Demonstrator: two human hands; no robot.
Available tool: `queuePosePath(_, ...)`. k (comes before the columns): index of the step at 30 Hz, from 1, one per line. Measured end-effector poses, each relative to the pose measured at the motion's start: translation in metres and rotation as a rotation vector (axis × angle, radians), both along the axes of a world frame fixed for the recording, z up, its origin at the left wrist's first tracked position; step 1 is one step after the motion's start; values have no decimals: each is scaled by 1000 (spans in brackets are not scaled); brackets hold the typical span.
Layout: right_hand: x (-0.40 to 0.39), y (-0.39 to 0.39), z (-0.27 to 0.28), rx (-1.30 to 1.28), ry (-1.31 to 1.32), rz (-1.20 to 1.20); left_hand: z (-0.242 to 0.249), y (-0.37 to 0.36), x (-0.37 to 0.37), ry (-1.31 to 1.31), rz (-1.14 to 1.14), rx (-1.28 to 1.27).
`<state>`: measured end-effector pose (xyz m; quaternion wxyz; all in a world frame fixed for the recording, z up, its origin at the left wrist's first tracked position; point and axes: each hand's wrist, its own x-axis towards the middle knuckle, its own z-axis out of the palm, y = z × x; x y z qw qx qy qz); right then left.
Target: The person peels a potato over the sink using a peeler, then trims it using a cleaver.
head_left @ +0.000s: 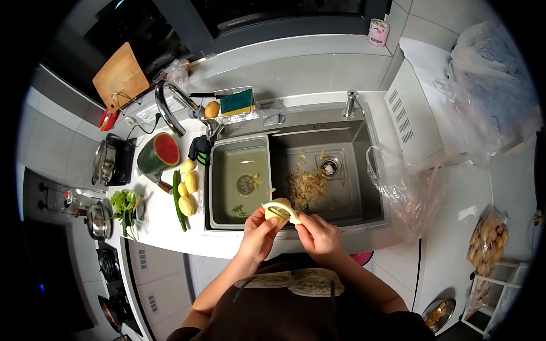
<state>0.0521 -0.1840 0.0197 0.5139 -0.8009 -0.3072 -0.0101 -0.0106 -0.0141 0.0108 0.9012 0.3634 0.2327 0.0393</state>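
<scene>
Both hands (287, 230) around potato (277, 210), peeler (287, 209)

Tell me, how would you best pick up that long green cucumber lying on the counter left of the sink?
Probably around its middle, coming straight down from above. The cucumber lies flat and runs away from the counter edge, with peeled potatoes close along its right side, so fingers would fit best across its narrow width.

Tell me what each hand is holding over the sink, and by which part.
The left hand cups a potato from below, fingers around its lower side. The right hand grips a peeler by its handle end, its head on the potato.
</scene>
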Motion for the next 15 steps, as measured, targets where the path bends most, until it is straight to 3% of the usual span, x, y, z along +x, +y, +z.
queuePosePath(5, 24, -18, -57, -170, 204, -173, 11, -6, -2, -73, -27, -61)
queuePosePath(12, 5, -4, 17, 63, 232, -28, 8, -2, 2, -118, -9, 126)
queuePosePath(15, 8, -2, 15, -5, 191, 4, 1, 3, 0, -141, -13, 175)
